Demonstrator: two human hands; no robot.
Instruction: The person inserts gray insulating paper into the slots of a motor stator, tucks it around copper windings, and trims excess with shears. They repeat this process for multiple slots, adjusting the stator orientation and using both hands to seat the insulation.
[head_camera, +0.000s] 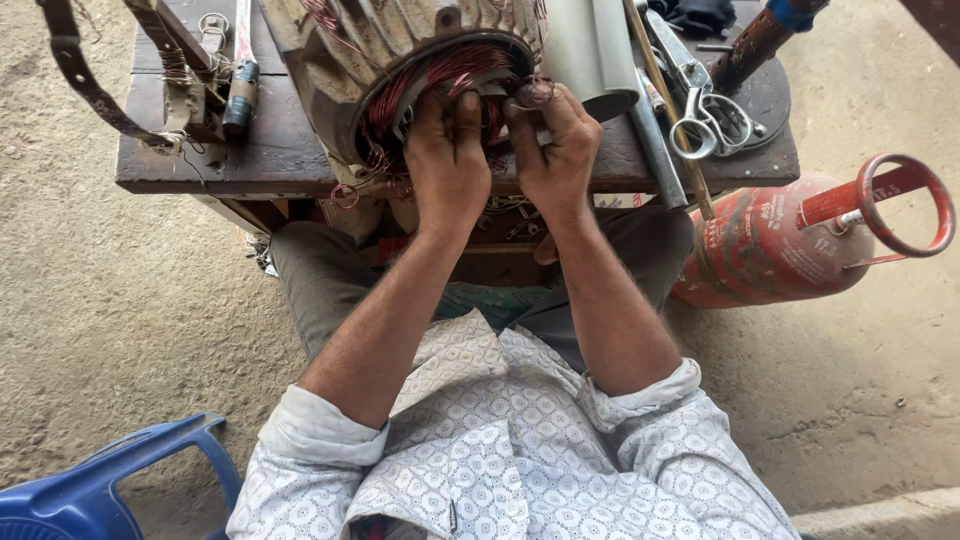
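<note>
At the top centre of the frame a ribbed grey motor housing lies on a dark wooden bench, its open end facing the person and ringed with reddish copper windings. Both hands press into that opening side by side. The left hand has its fingers curled inward among the coils, closed onto the copper wire, though the fingertips are buried and hard to see. The right hand sits just to the right, touching the left — its fingers are bent and pinched shut on the winding at the rim, thumb uppermost. Loose strands of the same wire trail down from the housing's lower left edge.

At the right of the frame a red gas cylinder lies tilted, with pale lettering on its flank and a red ring handle at its end. At the upper right, on the bench, lie metal scissors — beside a pale grey pipe. A blue plastic stool shows at the lower left.
</note>
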